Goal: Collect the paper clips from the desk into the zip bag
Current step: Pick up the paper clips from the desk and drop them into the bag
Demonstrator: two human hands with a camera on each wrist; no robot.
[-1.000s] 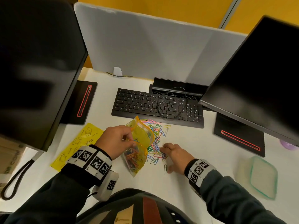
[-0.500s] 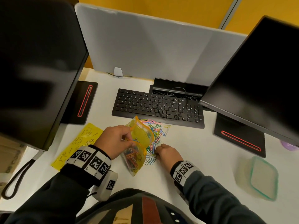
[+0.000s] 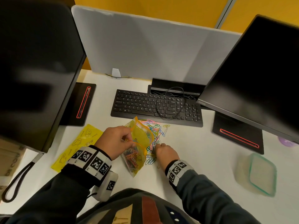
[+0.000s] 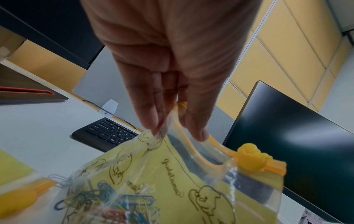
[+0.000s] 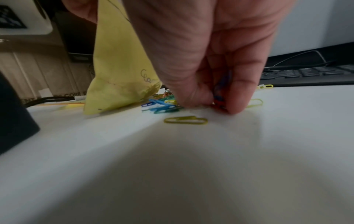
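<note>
Left hand holds the zip bag by its mouth: fingers and thumb pinch one lip of the orange zip track, so the mouth gapes upward. The slider sits at the far end of the track. The bag hangs tilted, lower corner resting on the desk, with a clump of clips already in its bottom.

Right hand is down on the desk, just right of the bag. Its fingers are curled, tips against the surface, closed on a small bunch of clips; red and blue wire shows between thumb and fingers. How many are held cannot be told.

Loose clips remain in a band that runs from the right hand away toward the keyboard, along the bag's right side. One yellow clip lies apart, on the near side of the fingers, long axis across the wrist view.

Key relation: the bag mouth lies up and to the left of the right hand's fingertips, close by; the right hand is the nearer one to the pile. Judgement: the next move is a short lift and a carry leftward over the open lip. Task partly done; many clips still on the desk.
</note>
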